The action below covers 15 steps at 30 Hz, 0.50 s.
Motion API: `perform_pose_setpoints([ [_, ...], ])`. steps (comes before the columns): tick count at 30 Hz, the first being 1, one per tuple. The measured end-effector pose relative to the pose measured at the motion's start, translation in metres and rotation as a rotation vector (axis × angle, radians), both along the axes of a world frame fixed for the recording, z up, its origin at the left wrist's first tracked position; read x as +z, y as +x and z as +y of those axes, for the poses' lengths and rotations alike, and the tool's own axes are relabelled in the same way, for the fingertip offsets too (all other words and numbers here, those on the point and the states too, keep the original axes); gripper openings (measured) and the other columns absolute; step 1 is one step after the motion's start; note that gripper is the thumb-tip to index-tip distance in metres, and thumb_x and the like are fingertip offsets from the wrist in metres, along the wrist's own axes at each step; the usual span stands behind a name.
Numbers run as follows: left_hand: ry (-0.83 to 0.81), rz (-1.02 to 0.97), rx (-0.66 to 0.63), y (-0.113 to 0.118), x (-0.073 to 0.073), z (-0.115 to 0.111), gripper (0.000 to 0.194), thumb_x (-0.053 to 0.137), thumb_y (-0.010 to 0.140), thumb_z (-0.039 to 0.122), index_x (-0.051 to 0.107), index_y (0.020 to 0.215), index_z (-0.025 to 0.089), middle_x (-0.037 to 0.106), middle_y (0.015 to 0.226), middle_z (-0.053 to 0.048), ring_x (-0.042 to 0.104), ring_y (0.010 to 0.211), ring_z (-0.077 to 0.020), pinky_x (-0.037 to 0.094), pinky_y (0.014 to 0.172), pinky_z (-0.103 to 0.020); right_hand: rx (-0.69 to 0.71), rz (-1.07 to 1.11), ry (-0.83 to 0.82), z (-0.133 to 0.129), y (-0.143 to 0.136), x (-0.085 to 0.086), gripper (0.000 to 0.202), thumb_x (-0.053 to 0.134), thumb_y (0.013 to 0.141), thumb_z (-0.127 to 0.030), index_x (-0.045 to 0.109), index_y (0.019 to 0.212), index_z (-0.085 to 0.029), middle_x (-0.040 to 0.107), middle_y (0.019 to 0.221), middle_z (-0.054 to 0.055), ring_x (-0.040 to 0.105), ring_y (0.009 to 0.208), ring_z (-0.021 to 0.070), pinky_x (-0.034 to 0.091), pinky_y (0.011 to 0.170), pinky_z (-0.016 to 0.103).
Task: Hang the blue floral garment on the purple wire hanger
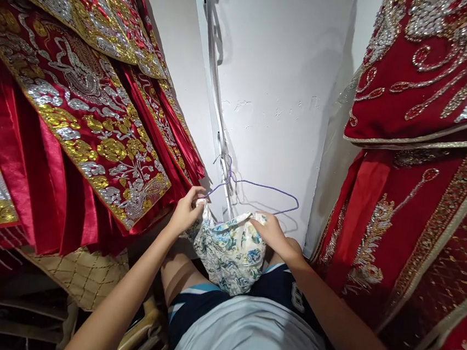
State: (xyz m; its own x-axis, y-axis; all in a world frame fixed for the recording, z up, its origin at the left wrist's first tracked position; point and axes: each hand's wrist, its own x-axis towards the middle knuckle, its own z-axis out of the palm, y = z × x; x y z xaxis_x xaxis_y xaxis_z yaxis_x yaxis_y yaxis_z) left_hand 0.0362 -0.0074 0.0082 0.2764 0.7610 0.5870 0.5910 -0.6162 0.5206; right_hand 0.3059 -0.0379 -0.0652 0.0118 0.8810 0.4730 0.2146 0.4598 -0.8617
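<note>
Currently, I watch the left hand (187, 213) pinch one top corner of the flowered cloth (229, 254) beside the purple hanger (265, 186), while the right hand (270, 232) grips the opposite corner; the cloth hangs between both, over the dark shorts (278, 290).

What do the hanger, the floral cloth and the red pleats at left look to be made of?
Hanger: probably plastic-coated wire, thin, bent and evenly purple. Floral cloth: soft, matte printed fabric, perhaps cotton, judging by its loose folds. Red pleats: likely satin, given the smooth, bright sheen along the folds.
</note>
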Motion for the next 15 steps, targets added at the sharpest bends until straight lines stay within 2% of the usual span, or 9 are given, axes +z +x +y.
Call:
perform_pose_setpoints([
  [2,0.047,-0.024,0.091,-0.002,-0.002,0.001,0.032,0.049,0.085,0.031,0.066,0.109,0.018,0.067,0.082,-0.001,0.056,0.069,-0.0161,0.041,0.067,-0.026,-0.091,0.036,0.078,0.001,0.015,0.005,0.030,0.059,0.076,-0.031,0.073,0.100,-0.020,0.074,0.101,0.009,0.065,0.097,0.0272,0.049,0.086,0.036],
  [4,0.069,-0.027,0.151,-0.006,-0.001,0.001,0.029,0.050,0.084,0.030,0.071,0.099,0.016,0.065,0.072,0.000,0.053,0.064,-0.0152,0.039,0.063,-0.026,-0.236,0.078,0.145,0.006,0.034,0.011,0.051,0.063,0.075,-0.029,0.065,0.125,-0.022,0.069,0.121,0.009,0.062,0.109,0.0275,0.047,0.095,0.038],
  [5,0.072,-0.024,0.157,-0.007,0.001,0.001,0.029,0.050,0.083,0.030,0.072,0.096,0.016,0.065,0.072,0.000,0.053,0.063,-0.0152,0.039,0.062,-0.026,-0.291,0.079,0.159,0.010,0.045,0.016,0.056,0.065,0.073,-0.030,0.063,0.128,-0.022,0.068,0.124,0.010,0.061,0.112,0.0277,0.047,0.097,0.039],
  [7,0.085,0.011,0.150,-0.008,0.006,0.001,0.028,0.050,0.084,0.029,0.073,0.093,0.017,0.068,0.076,0.000,0.057,0.068,-0.0162,0.041,0.065,-0.026,-0.305,0.020,0.116,0.018,0.065,0.026,0.048,0.072,0.069,-0.034,0.070,0.115,-0.019,0.071,0.115,0.012,0.063,0.108,0.0290,0.048,0.094,0.039],
  [9,0.104,0.065,0.143,-0.009,0.011,0.003,0.027,0.049,0.086,0.031,0.072,0.091,0.018,0.070,0.084,-0.002,0.061,0.076,-0.0177,0.043,0.071,-0.027,-0.184,-0.076,-0.014,0.023,0.082,0.041,0.031,0.078,0.063,-0.040,0.074,0.082,-0.016,0.074,0.088,0.010,0.067,0.093,0.0300,0.052,0.082,0.038],
  [11,0.133,0.091,0.151,-0.012,0.015,0.007,0.026,0.050,0.087,0.034,0.070,0.091,0.018,0.070,0.092,-0.004,0.061,0.083,-0.0190,0.044,0.078,-0.028,0.004,-0.116,-0.176,0.022,0.094,0.057,0.032,0.083,0.056,-0.043,0.069,0.064,-0.016,0.071,0.068,0.006,0.067,0.073,0.0268,0.052,0.067,0.034],
  [13,0.142,0.066,0.189,-0.018,0.017,0.012,0.027,0.056,0.084,0.040,0.067,0.092,0.017,0.066,0.096,-0.006,0.059,0.086,-0.0192,0.045,0.081,-0.029,0.209,-0.076,-0.312,0.018,0.098,0.072,0.034,0.086,0.054,-0.042,0.071,0.067,-0.015,0.071,0.066,0.006,0.065,0.066,0.0241,0.050,0.061,0.032],
  [15,0.071,0.015,0.216,-0.025,0.016,0.017,0.032,0.061,0.082,0.047,0.063,0.091,0.016,0.064,0.092,-0.006,0.057,0.081,-0.0180,0.046,0.076,-0.029,0.355,0.023,-0.401,0.014,0.093,0.077,0.037,0.086,0.057,-0.043,0.074,0.077,-0.014,0.073,0.071,0.008,0.067,0.068,0.0248,0.052,0.062,0.033],
])
